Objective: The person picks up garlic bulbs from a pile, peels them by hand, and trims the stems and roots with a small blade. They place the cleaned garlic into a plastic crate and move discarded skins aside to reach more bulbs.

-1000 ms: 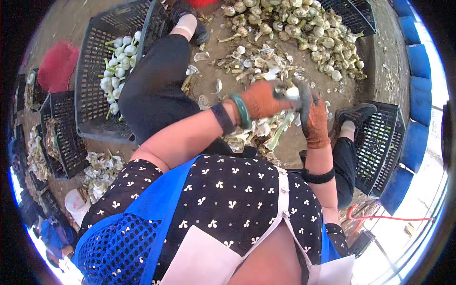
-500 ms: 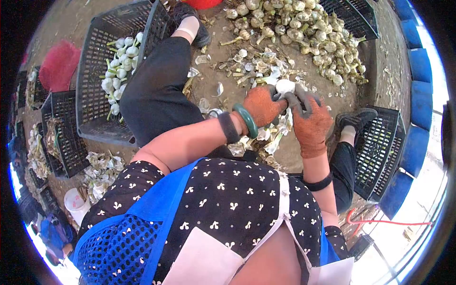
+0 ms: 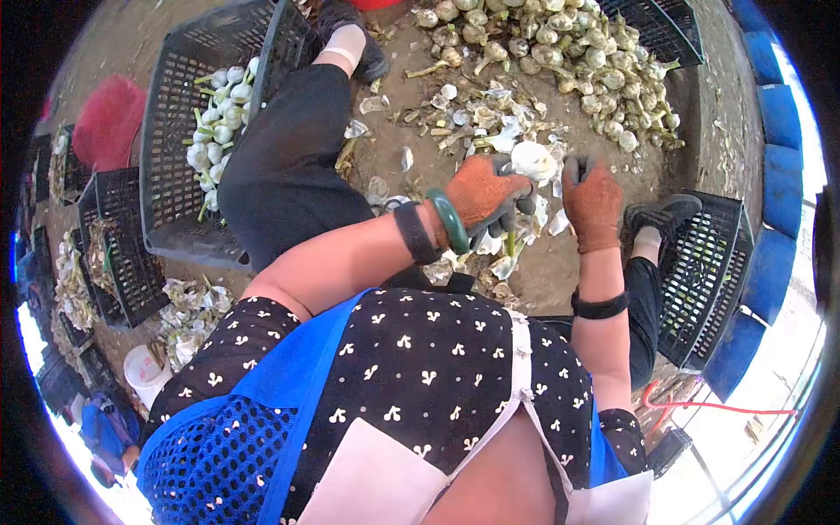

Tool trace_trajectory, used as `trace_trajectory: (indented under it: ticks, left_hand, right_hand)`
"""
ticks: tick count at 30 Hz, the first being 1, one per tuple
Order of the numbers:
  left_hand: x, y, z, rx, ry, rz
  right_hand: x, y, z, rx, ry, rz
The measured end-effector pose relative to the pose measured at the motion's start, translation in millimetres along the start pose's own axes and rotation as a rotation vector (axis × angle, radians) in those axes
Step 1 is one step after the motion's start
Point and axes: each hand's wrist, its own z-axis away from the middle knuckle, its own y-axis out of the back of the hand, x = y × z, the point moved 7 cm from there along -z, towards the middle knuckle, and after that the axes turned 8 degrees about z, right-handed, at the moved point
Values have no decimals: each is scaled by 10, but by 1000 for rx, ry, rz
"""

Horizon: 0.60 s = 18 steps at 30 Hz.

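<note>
My left hand (image 3: 486,194), in an orange and dark grey glove, is closed round a white garlic bulb (image 3: 532,161). The bulb's white top shows above the fingers, and a greenish stem (image 3: 511,242) sticks out below them. Just to the right is my right hand (image 3: 593,203), in a matching glove, apart from the bulb. Its fingers are curled together, and whatever may be between them is hidden. Loose garlic skins (image 3: 490,118) and scraps lie on the ground beneath and beyond both hands.
Unpeeled garlic (image 3: 604,70) is heaped at the far right. A black crate (image 3: 166,166) on the left holds clean white garlic bulbs (image 3: 219,127). Another black crate (image 3: 704,276) stands by my right foot. There is a white bucket (image 3: 147,372) at lower left.
My right hand has moved off the garlic bulb to the right, and its fingers have curled in. My left hand keeps hold of the bulb, more of which now shows.
</note>
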Motion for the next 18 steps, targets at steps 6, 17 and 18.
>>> trace_trajectory:
  ticks: [6,17,18]
  left_hand:
    - [-152,-23,-38,-75,224,344]
    - [78,-71,13,70,-463,-463]
    - [97,5,7,54,-261,-144]
  right_hand:
    - [-68,139,134,-64,-108,-555]
    - [-474,62,143,91,199,-659]
    - [-479,1,54,-102,48,-956]
